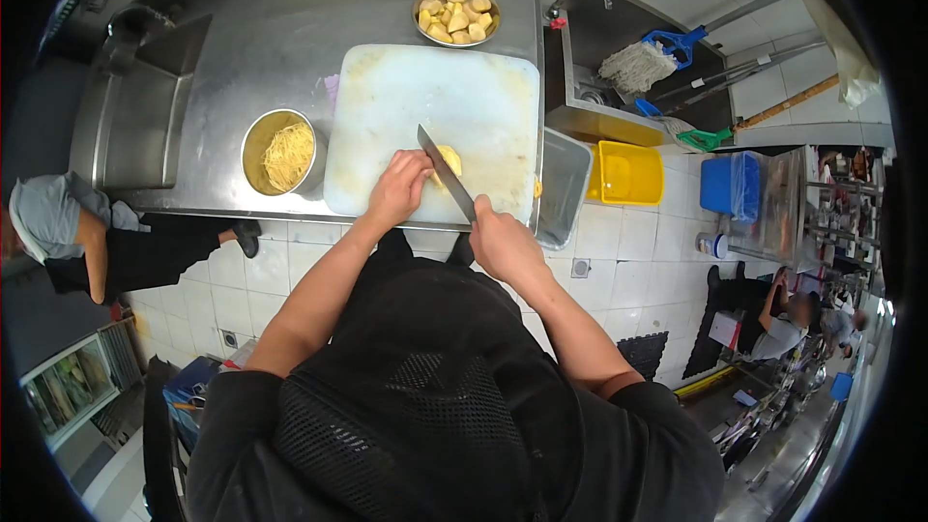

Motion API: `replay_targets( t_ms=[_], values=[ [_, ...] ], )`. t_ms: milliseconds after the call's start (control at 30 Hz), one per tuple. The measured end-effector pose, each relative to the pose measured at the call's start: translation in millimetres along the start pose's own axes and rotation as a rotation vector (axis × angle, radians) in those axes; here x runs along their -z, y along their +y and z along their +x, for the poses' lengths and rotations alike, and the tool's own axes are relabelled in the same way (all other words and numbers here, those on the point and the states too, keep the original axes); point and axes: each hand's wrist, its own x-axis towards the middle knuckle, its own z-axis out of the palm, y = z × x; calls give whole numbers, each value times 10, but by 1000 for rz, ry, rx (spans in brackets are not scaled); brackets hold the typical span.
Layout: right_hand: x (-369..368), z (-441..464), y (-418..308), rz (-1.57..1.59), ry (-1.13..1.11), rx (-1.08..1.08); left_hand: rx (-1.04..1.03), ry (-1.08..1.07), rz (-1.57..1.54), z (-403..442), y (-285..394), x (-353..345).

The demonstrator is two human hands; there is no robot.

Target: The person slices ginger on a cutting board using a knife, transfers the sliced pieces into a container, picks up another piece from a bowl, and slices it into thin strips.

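Note:
A white cutting board (432, 87) lies on the steel counter. My right hand (505, 242) is closed round the handle of a large knife (448, 177), whose blade points up and left. Beside the blade, my left hand (399, 186) has its fingers bent together at a pale yellow piece of food (449, 160); whether they grip it is hidden. The blade lies across that piece. Left of the board stands a steel container (280, 152) of thin yellow shreds (289, 157). Behind the board is a steel bowl (457, 13) with several pale yellow chunks (458, 21).
A grey bin (565, 188) and a yellow bin (628, 174) stand right of the board. Sinks lie at left (145, 126) and right (590, 58), the right one with mops. One person (87, 232) is at the left, others (773, 324) at the far right.

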Motion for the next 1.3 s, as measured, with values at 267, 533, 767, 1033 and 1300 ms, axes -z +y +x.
replay_targets(
  t_ms=[267, 533, 767, 1033, 1300],
  values=[
    [-529, 687, 41, 91, 191, 72, 10, 15, -27, 22, -4, 21],
    [-313, 555, -61, 24, 123, 27, 75, 6, -69, -9, 10, 29],
    [83, -68, -49, -24, -37, -32, 21, 2, -15, -15, -16, 18],
    [-456, 618, 8, 60, 176, 69, 14, 16, -13, 1, -25, 34],
    [8, 4, 48, 27, 0, 26, 37, 23, -18, -24, -20, 3]
  ],
)
